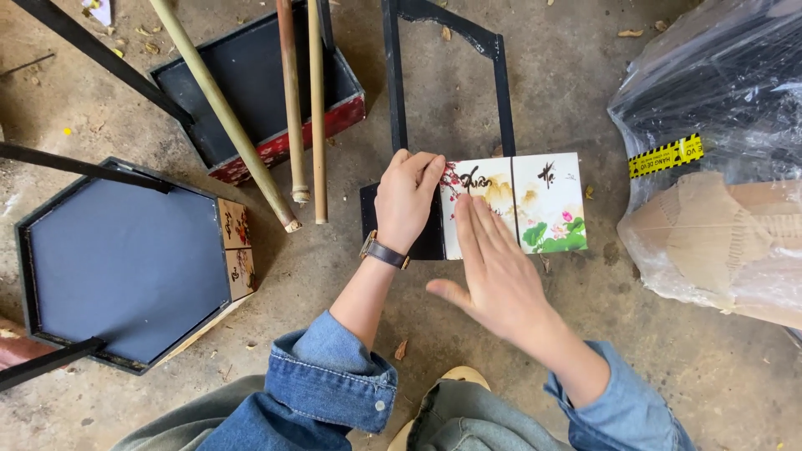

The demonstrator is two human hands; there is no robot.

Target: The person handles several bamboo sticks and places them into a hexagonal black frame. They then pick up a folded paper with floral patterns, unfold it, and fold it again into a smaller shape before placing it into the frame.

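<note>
The left hand (407, 200) has its fingers (426, 167) curled over the top edge of a painted flower panel (535, 205), grasping it where the panel meets a black frame (447, 83). This hand wears a dark wristwatch (384, 250). The right hand (493, 267) lies flat and released, its straight fingers (472, 221) pressing on the left half of the panel. The panel stands on the concrete floor (710, 367), and its free end reaches away to the right of both sets of fingers. Far to the left of the fingers lies a hexagonal box (125, 259), and above it a square box (251, 75) with bamboo sticks (292, 108) across it. To the right is a plastic-wrapped bundle (718, 108).
</note>
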